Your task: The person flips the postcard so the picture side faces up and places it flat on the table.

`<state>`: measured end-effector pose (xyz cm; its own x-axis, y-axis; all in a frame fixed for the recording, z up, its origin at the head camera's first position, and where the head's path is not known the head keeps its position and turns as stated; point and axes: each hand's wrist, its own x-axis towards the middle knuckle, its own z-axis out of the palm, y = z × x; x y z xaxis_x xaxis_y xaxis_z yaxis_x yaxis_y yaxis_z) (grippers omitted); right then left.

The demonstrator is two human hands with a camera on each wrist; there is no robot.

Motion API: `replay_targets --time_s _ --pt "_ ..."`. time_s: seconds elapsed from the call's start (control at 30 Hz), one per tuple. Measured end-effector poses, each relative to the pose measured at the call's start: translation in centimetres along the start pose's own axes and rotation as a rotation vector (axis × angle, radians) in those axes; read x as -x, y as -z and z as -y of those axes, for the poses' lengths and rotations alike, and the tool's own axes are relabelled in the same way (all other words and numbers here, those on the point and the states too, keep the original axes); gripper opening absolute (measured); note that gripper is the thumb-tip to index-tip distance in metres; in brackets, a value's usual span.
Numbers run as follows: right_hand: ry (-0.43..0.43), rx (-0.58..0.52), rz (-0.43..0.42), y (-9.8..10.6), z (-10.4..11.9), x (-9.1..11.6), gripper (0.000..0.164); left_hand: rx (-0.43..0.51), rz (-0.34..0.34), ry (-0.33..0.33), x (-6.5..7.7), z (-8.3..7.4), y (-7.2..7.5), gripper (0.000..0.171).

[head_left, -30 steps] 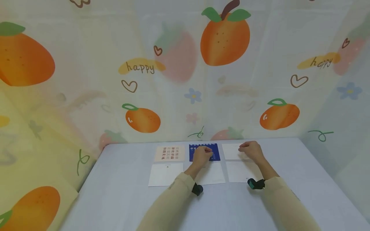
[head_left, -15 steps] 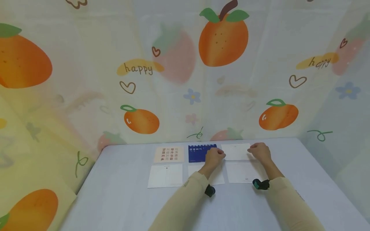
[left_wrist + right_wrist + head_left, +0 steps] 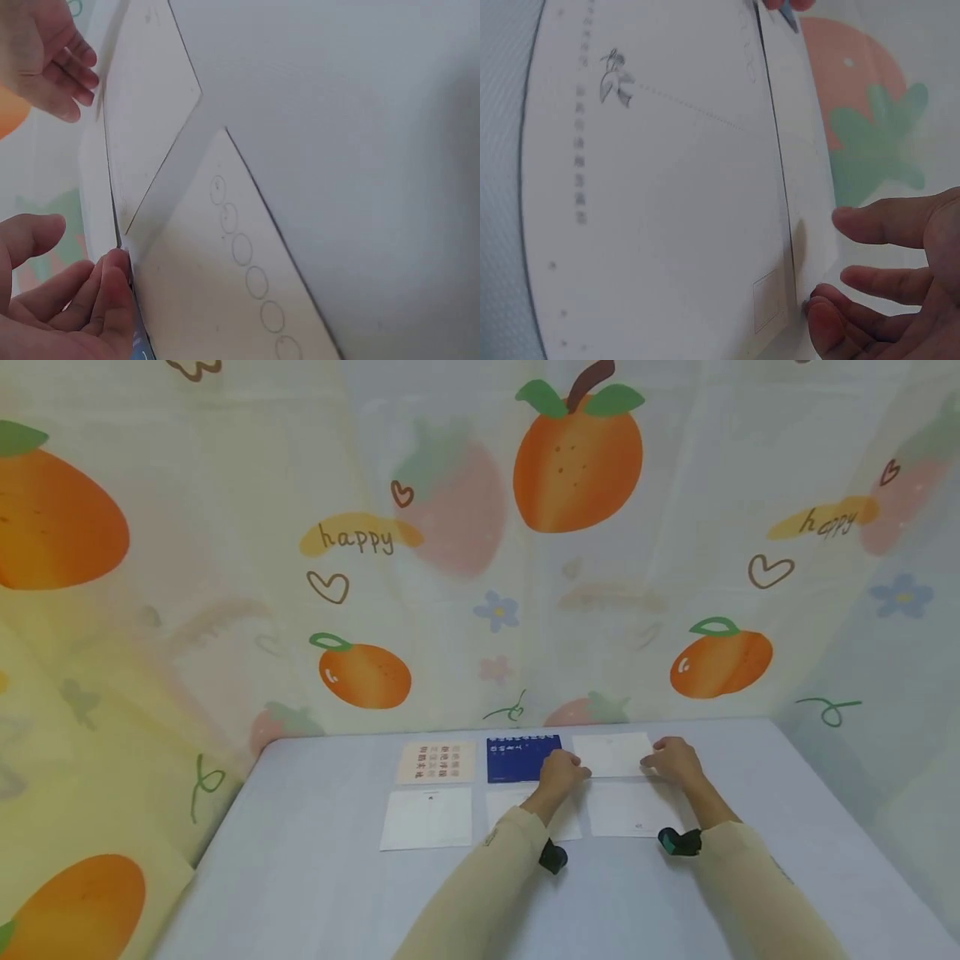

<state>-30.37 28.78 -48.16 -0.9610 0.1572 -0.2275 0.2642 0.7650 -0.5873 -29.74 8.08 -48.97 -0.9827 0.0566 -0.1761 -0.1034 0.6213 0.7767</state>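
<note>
Apparently squaring the back white card (image 3: 611, 754) into line on the bench (image 3: 300, 877).
Right of the cream card (image 3: 437, 763) and blue card (image 3: 517, 762), the left hand (image 3: 558, 775), its grip loose, is at the white card's near-left corner; the right hand (image 3: 677, 762), fingers relaxed, is beside its right edge. A light nudge seems called for.

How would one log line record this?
left hand: at back-right postcard, left edge | right hand: at its right edge | blue card: further left
</note>
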Motion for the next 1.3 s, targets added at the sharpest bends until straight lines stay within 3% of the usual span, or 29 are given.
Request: replay_targets --time_s 0.17,0.33,0.5,0.57,0.7,0.9,1.03,1.13,1.3 --pt "-0.042 0.005 -0.023 0.0 0.6 0.2 0.047 0.008 -0.012 0.042 -0.3 0.1 0.1 0.027" --pt "-0.042 0.035 -0.086 -0.2 0.1 -0.3 0.031 -0.082 0.064 0.003 -0.7 0.4 0.1 0.021" --pt "-0.024 0.034 -0.131 -0.2 -0.3 -0.8 0.024 -0.109 0.112 -0.013 -0.9 0.5 0.1 0.03" --pt "-0.023 0.024 -0.132 -0.2 -0.4 -0.8 0.022 -0.094 0.107 -0.005 -0.9 0.6 0.1 0.031" --pt "-0.021 -0.005 -0.138 -0.4 -0.8 -1.1 0.02 -0.066 0.046 0.003 -1.0 0.5 0.2 0.015" --pt "-0.046 -0.093 -0.128 -0.5 -1.4 -1.1 0.028 0.0 -0.005 0.047 -0.9 0.3 0.5 0.011" --pt "-0.078 -0.202 -0.11 -0.1 -1.5 -1.0 0.03 0.097 -0.002 0.048 -0.9 0.2 0.6 0.028" --pt "-0.105 -0.292 -0.108 0.1 -1.7 -1.0 0.031 0.153 0.0 0.04 -0.9 0.2 0.7 0.028" --pt "-0.114 -0.382 -0.12 0.3 -1.8 -0.9 0.031 0.16 -0.016 0.042 -0.9 0.3 0.7 0.024"
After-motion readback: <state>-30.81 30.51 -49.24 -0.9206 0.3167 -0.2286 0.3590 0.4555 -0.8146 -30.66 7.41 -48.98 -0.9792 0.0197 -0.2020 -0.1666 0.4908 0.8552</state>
